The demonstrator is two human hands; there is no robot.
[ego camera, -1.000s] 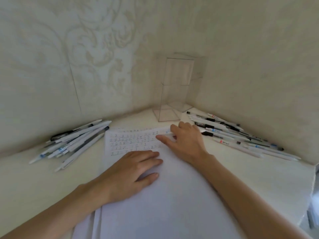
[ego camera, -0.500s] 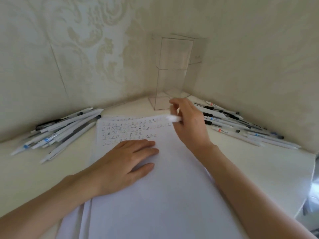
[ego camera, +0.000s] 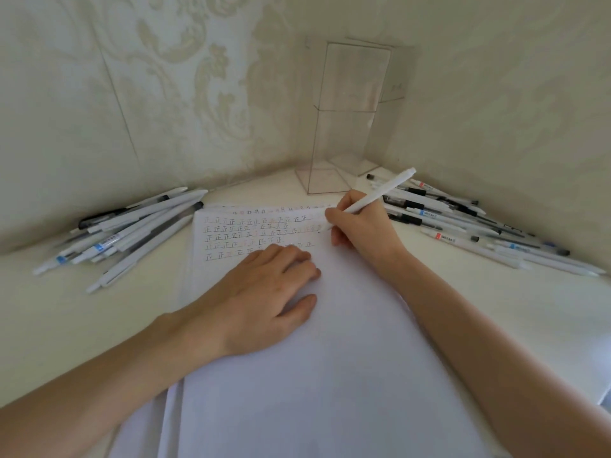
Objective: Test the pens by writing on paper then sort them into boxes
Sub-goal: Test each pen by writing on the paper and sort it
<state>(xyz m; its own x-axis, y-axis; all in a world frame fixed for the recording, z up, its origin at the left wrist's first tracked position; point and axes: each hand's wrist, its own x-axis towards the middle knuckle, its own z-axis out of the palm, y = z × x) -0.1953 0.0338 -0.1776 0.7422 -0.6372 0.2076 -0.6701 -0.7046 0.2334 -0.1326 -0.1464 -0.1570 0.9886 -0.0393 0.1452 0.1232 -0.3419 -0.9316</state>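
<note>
- The left hand (ego camera: pixel 264 292) lies flat, palm down, on the paper (ego camera: pixel 297 391). Its fingers are straight and close together and the thumb is spread. It grasps nothing and presses on the top sheet. The fingertips cover part of the lowest written rows.
- The right hand (ego camera: pixel 363 226) has its fingers curled round a white pen (ego camera: pixel 375 197) in a writing grip. The pen tilts up and to the right. Its tip points down at the paper, at the right end of the upper written rows. Whether the tip touches the sheet cannot be told.
- The left pile of pens (ego camera: pixel 132 226) lies on the table (ego camera: pixel 66 325), just left of the paper and close to the wall (ego camera: pixel 165 94). It contains white and dark barrels, roughly parallel.
- The paper is a stack of white sheets in the middle of the table, between the two piles. Edges of lower sheets show along its left side and top.
- The front box (ego camera: pixel 344 120) is clear and stands upright in the corner, just beyond the top edge of the paper. The rear box (ego camera: pixel 393 77), also clear, stands behind it to the right, against the wall.
- The right pile of pens (ego camera: pixel 463 219) lies along the right wall, just beside the right hand. The hand and the held pen hide part of its near end.
- Rows of the character 正, in dark and reddish ink, run across the top of the upper sheet. A further row of marks on the sheet beneath is not legible.
- Blue labels show on pens in the left pile, and blue and red labels on pens in the right pile. The print is too small to read.
</note>
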